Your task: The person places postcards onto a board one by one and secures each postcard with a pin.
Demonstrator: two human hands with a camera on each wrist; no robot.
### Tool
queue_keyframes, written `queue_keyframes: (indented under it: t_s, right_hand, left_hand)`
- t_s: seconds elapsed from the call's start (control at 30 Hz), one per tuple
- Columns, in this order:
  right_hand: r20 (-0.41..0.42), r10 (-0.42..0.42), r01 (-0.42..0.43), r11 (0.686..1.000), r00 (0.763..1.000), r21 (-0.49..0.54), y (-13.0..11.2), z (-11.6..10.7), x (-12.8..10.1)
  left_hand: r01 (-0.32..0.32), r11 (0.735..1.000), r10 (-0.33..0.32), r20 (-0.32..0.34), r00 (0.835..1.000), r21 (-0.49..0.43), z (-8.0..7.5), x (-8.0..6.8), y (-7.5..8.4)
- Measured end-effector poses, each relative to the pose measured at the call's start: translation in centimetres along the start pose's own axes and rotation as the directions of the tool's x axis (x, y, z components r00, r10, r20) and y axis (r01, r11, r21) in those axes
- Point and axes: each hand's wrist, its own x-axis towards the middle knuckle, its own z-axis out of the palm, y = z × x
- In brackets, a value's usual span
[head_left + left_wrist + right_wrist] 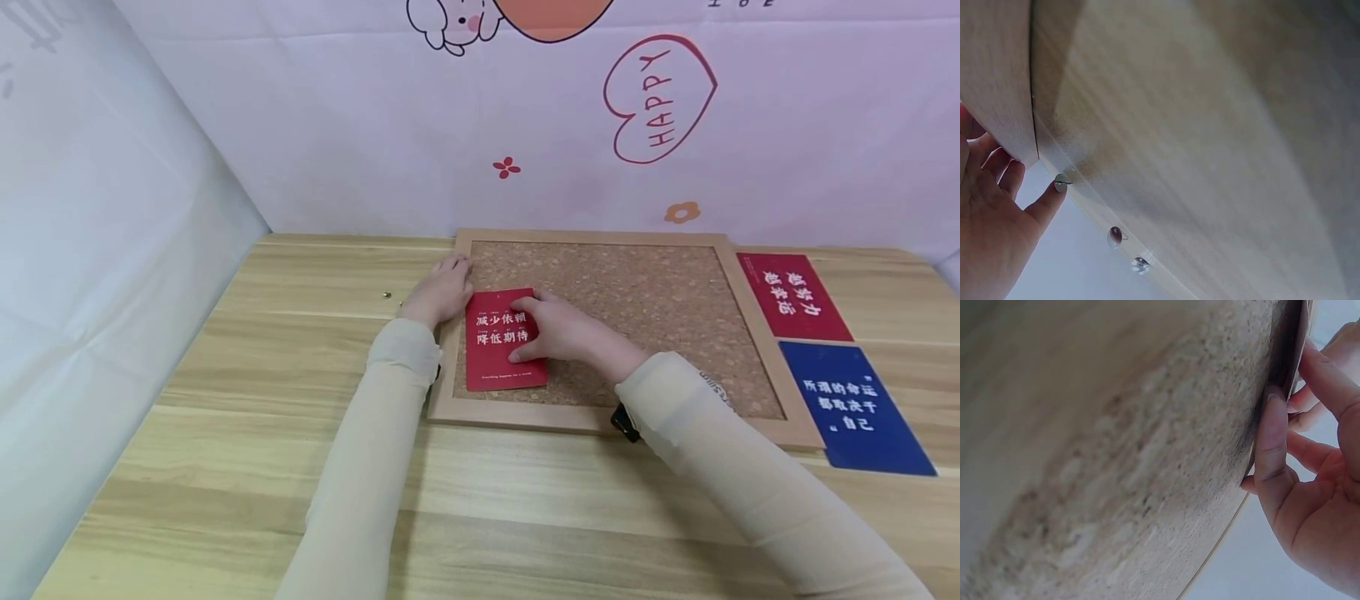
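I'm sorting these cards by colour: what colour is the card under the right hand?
Red with white lettering; the card shows best in the head view.

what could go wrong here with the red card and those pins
1. The right hand only presses the red card flat on the cork board; the card may slide before it is fixed.
2. The left hand rests on the board's frame beside loose pins on the table; a finger might get pricked, or a pin knocked off.

both arms forward, left hand [442, 292] and right hand [558, 329] flat.
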Motion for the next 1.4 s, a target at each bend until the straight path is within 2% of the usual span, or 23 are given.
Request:
queue_keyframes:
  t_s: [0.37, 0.83, 1.4]
  right_hand:
    - [0.007, 0.011, -0.011, 1.0, 1.0, 0.002, -0.04, 0.01, -0.05]
    - [0.027, -0.025, 0.025, 1.0, 0.999, -0.015, -0.14, -0.07, -0.39]
    - [0.088, -0.049, 0.05, 0.999, 0.995, -0.003, -0.2, 0.19, -0.67]
  left_hand:
    - [0.007, 1.0, -0.007, -0.002, 1.0, 0.005, 0.05, -0.01, -0.01]
    - [0.014, 1.0, -0.014, -0.001, 1.0, -0.004, 0.12, -0.04, 0.03]
    - [0.005, 1.0, -0.005, 0.0, 1.0, -0.005, 0.08, -0.06, -0.03]
